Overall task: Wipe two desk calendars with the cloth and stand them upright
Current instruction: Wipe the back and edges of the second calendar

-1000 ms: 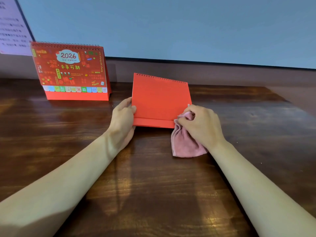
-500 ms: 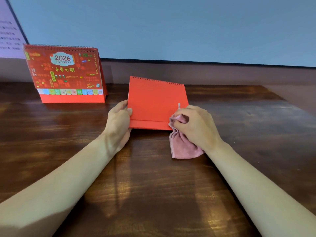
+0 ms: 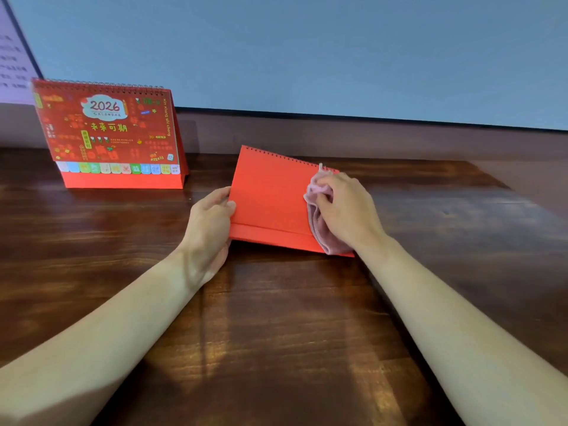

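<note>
A plain red desk calendar (image 3: 270,195) stands in the middle of the wooden desk with its blank back toward me, spiral binding on top. My left hand (image 3: 209,222) grips its left edge, thumb on the front face. My right hand (image 3: 347,207) holds a bunched pink cloth (image 3: 319,216) and presses it against the calendar's right side, near the top corner. A second red calendar (image 3: 113,136), printed "2026", stands upright at the back left, apart from both hands.
The dark wooden desk (image 3: 276,333) ends at a low ledge under a large pale blue screen (image 3: 307,50). A sheet with printed text (image 3: 12,56) shows at the far left.
My right hand has moved the cloth from the calendar's lower right corner up onto its right side near the top. The left hand has kept its grip on the left edge.
</note>
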The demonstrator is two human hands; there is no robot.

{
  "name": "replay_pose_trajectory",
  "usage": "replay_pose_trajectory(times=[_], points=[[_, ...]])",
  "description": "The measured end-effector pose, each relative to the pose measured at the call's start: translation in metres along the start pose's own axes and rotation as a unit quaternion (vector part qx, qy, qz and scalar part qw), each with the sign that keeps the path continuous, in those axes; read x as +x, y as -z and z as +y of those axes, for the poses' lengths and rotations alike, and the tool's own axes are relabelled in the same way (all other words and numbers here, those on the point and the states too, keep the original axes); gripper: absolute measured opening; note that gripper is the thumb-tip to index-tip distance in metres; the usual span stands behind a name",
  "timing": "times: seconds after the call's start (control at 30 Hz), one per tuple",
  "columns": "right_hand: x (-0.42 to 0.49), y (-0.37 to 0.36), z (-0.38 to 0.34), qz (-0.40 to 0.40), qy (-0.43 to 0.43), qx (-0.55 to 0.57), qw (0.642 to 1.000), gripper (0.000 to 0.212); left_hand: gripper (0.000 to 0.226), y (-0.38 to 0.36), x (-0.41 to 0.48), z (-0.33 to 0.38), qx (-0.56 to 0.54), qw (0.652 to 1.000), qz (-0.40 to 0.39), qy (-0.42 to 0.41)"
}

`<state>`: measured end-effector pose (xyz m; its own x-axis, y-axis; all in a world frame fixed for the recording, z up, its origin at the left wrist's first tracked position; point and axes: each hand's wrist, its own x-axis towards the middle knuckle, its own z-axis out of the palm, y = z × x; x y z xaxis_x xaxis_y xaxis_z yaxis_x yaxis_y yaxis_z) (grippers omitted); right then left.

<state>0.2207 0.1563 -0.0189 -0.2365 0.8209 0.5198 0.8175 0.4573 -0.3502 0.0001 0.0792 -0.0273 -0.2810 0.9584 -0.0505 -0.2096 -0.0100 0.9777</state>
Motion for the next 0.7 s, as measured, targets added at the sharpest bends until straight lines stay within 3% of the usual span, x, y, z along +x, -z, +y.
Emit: replay_pose_trajectory(times=[0.13, 0.47, 0.7], points=[[-0.023, 0.002, 0.000, 0.019, 0.028, -0.019, 0.999, 0.016, 0.045, -0.002, -0.003, 0.001, 0.001, 1.000, 0.002, -0.003], [0.023, 0.002, 0.003, -0.009, -0.035, -0.003, 0.999, 0.029, 0.044, -0.001, 0.000, 0.002, -0.010, 1.000, 0.001, 0.009], [-0.026, 0.008, -0.002, 0.014, -0.011, -0.027, 0.999, 0.006, 0.044, -0.003, -0.003, 0.002, -0.004, 1.000, 0.025, 0.006]])
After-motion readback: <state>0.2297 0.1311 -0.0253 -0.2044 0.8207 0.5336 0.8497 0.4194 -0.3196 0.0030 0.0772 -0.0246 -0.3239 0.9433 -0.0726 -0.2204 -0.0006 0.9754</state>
